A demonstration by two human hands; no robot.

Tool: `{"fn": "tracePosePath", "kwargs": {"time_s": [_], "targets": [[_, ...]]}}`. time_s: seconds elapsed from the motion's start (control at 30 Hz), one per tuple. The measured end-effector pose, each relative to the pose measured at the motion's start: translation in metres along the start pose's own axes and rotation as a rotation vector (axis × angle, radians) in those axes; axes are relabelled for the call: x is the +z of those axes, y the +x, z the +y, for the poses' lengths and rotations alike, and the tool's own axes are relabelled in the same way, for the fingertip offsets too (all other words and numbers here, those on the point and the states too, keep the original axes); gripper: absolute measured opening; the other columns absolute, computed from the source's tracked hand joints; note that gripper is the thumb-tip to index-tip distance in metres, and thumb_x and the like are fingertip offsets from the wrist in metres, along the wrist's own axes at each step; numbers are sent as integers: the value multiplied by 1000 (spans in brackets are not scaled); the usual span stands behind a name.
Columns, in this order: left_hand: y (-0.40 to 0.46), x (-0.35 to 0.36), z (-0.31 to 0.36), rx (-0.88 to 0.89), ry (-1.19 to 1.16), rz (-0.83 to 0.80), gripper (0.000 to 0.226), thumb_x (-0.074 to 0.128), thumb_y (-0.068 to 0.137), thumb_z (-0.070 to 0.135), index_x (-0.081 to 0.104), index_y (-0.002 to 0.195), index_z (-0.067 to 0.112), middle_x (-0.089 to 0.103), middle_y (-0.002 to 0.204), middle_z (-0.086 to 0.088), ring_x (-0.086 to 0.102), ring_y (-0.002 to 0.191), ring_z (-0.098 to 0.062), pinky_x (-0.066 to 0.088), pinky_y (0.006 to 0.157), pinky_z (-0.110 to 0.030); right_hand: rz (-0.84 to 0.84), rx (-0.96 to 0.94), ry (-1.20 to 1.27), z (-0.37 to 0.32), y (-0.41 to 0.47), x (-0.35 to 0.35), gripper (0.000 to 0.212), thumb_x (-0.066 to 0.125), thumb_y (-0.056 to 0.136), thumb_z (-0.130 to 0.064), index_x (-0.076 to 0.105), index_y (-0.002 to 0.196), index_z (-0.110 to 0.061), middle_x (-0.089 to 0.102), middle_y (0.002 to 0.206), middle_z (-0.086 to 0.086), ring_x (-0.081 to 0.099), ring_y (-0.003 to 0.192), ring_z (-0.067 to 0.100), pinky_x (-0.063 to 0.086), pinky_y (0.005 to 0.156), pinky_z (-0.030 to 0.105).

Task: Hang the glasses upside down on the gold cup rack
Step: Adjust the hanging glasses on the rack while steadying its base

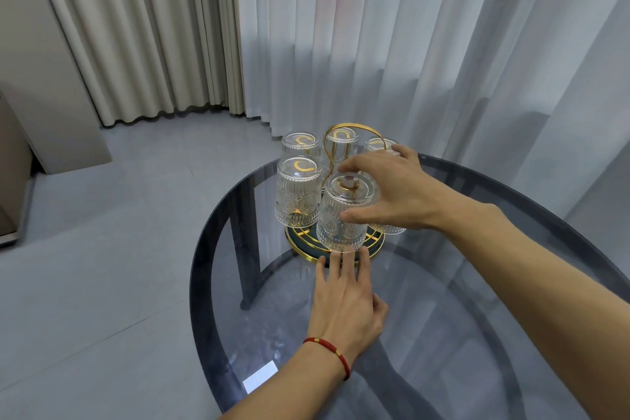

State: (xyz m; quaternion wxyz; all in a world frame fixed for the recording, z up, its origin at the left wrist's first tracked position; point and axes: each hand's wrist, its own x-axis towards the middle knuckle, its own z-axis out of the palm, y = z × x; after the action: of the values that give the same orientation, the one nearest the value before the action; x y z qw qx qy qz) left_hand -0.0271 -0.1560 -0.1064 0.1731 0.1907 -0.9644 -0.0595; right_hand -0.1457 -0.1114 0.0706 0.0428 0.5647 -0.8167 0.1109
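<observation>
A gold cup rack (345,133) with a round dark, gold-rimmed base (300,247) stands at the far side of a smoked-glass table (460,334). Several clear ribbed glasses hang on it upside down, one at the front left (298,196) and others behind. My right hand (395,193) grips the nearest inverted glass (344,215), thumb on its side and fingers over its bottom, on a front prong. My left hand (344,300) lies flat on the table, fingertips touching the rack's base rim.
The round table has a dark frame and legs visible through the glass. Sheer white curtains (409,44) hang right behind the rack, beige drapes (143,27) to the left. Grey tiled floor lies left of the table.
</observation>
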Motion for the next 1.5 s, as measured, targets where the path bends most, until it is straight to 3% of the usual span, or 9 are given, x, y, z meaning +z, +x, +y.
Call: {"fn": "tracePosePath", "kwargs": {"time_s": [0.23,0.33,0.47,0.6,0.77,0.9,1.13,1.37,1.5], "targets": [[-1,-2,1,5,30,-22,73,41,91,41,26,153,7,39,149,-20,34,137,-37,28,117,-54,-37,-41,31,1,-4,-5,77,73,84,-59,50,149,-25,53,153,-7,40,146,15,9,125,53],[-2,-4,2,12,55,-36,72,38,90,39,25,153,7,36,151,-19,31,139,-35,28,117,-52,-51,-65,97,5,-7,-8,77,74,86,-55,49,151,-23,53,154,-5,43,144,14,22,124,47],[-4,-7,3,13,72,-46,69,40,89,38,30,151,7,37,152,-19,32,139,-35,30,115,-50,80,-41,213,24,-19,-16,54,61,90,-45,61,140,-24,62,145,-6,54,129,7,39,108,29],[-5,-8,5,11,77,-46,69,43,87,37,33,149,7,39,150,-19,34,139,-36,33,113,-50,99,0,138,42,-32,-20,49,57,88,-34,67,135,-22,66,140,-4,60,125,12,40,107,26],[-5,-9,5,5,60,-42,71,43,86,37,33,149,8,41,149,-17,35,138,-34,34,113,-49,66,-22,56,51,-40,-15,49,68,90,-21,65,139,-19,67,141,-2,60,129,14,43,114,34],[-5,-10,5,0,46,-19,69,43,83,35,35,147,9,44,146,-15,38,135,-33,37,110,-48,74,-2,53,55,-43,-17,48,67,91,-21,64,139,-20,67,140,-3,60,129,13,38,112,28],[-7,-8,4,2,1,5,71,49,84,33,35,150,8,45,149,-16,38,140,-32,40,111,-46,64,22,67,56,-45,-13,48,67,92,-20,63,140,-18,65,141,0,59,130,16,42,115,38],[-17,-14,4,-17,-95,-11,73,51,87,24,27,155,9,30,162,-14,21,151,-29,22,122,-40,119,35,67,50,-47,-4,59,64,90,-30,52,148,-23,55,153,1,53,139,21,41,118,46],[-37,-24,7,-16,-150,33,63,59,83,22,49,143,10,54,144,-12,47,136,-30,43,110,-40,224,65,107,47,-57,1,58,61,91,-30,52,147,-24,54,155,0,49,143,22,37,120,50]]}}
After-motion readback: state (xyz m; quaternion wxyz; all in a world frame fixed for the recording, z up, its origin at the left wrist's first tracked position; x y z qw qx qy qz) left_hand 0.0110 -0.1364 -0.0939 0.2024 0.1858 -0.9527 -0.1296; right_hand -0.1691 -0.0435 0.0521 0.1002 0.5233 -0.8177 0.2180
